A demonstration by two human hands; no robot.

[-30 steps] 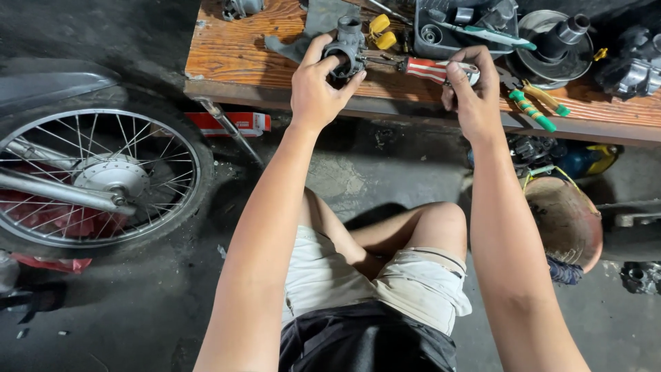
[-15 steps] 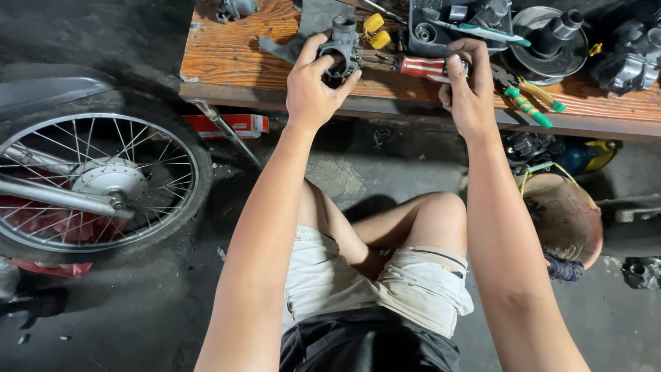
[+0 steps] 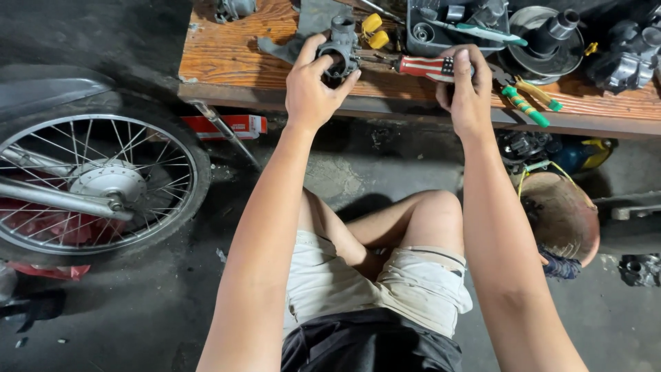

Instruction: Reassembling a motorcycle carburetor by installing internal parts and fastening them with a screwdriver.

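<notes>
- A spoked motorcycle wheel (image 3: 89,189) fills the left of the frame.
- A wooden bench (image 3: 234,52) runs along the top.
- Green-handled pliers (image 3: 527,103) lie at its upper right edge.
- A grey parts tray (image 3: 451,24) sits at top centre.
- A round woven basket (image 3: 561,217) stands at the right.

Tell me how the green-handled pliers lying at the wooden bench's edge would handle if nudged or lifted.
The green-handled pliers look like rigid metal, so probably stiff and fairly heavy for their size. They lie flat, so likely slide rather than roll. Their handle tips reach the wooden bench edge, so an outward nudge might drop them.
</notes>
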